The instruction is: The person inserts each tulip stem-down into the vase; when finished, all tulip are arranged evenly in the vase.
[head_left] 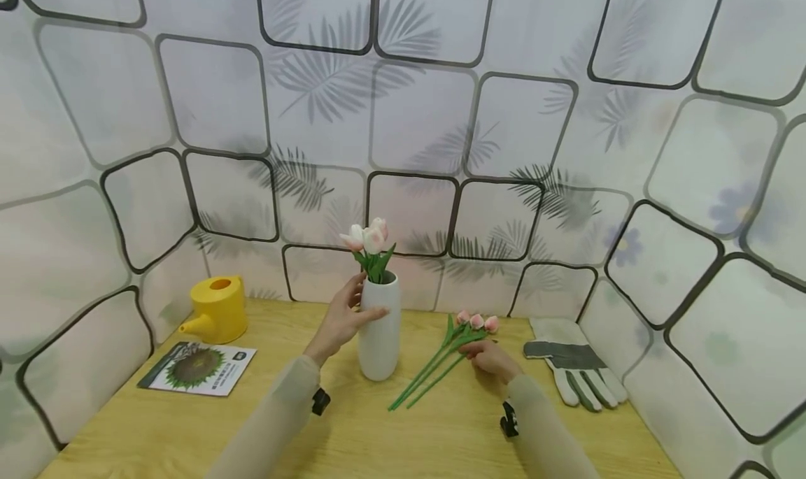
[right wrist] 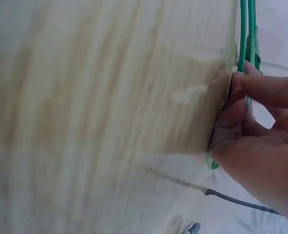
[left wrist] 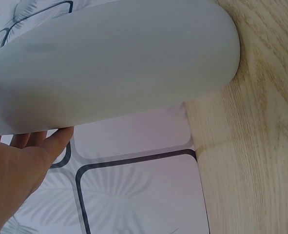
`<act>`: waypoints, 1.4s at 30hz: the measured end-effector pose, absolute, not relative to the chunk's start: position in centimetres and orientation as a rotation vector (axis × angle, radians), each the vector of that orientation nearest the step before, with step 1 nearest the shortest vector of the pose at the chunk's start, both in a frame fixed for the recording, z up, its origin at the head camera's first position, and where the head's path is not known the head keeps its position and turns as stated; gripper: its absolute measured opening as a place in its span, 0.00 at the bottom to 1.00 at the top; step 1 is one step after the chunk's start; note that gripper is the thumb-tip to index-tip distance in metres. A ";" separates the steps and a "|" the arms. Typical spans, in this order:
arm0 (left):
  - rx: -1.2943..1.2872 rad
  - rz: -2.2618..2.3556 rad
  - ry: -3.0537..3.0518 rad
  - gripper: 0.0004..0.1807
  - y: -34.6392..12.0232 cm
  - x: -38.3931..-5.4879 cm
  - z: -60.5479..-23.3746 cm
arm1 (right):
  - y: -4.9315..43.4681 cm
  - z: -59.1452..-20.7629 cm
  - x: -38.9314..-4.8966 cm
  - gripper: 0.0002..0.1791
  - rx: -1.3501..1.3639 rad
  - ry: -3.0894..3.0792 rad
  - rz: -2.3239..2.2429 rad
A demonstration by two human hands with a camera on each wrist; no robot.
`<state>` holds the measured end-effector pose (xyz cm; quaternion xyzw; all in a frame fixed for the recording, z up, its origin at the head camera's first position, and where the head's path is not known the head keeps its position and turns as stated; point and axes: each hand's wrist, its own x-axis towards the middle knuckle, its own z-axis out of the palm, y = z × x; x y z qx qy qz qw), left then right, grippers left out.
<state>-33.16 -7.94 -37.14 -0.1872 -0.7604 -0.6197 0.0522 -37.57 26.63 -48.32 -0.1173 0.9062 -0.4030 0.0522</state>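
Note:
A tall white vase [head_left: 380, 339] stands upright on the wooden table, holding several white-pink tulips [head_left: 367, 238] with green leaves. My left hand [head_left: 345, 322] grips the vase near its top, thumb across the front and fingers along the far-left side. In the left wrist view, the fingertips meet the vase's smooth side [left wrist: 134, 58]. To the right of the vase lie 3 pink tulips [head_left: 476, 322], their stems pointing toward me. My right hand [head_left: 490, 359] is at the stems just below the blossoms; in the right wrist view, thumb and finger pinch a green stem [right wrist: 243, 39].
At the left stand a yellow watering can [head_left: 219, 311] and, in front of it, a flat packet [head_left: 198, 368] with a sunflower picture. A pair of grey-and-white work gloves [head_left: 576, 360] lies at the right. Patterned fabric walls [head_left: 415, 143] enclose the table's back and sides.

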 end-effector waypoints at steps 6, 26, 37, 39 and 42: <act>-0.523 -1.874 -2.300 0.45 -7.8 -34.9 -39.2 | 27.1 -48.6 -37.3 0.15 -0.204 2.755 -1.371; -0.559 -1.846 -2.288 0.47 -8.0 -35.8 -39.6 | 27.8 -47.7 -36.2 0.23 0.143 2.312 -2.221; -0.562 -1.850 -2.284 0.46 -8.1 -35.8 -39.8 | 26.6 -45.6 -36.3 0.24 0.145 2.309 -2.443; -0.562 -1.848 -2.287 0.46 -8.1 -35.8 -39.8 | 26.2 -45.0 -36.3 0.24 0.153 2.294 -2.518; -0.558 -1.842 -2.295 0.46 -8.1 -35.8 -39.8 | 25.5 -43.9 -36.3 0.23 0.146 2.263 -2.623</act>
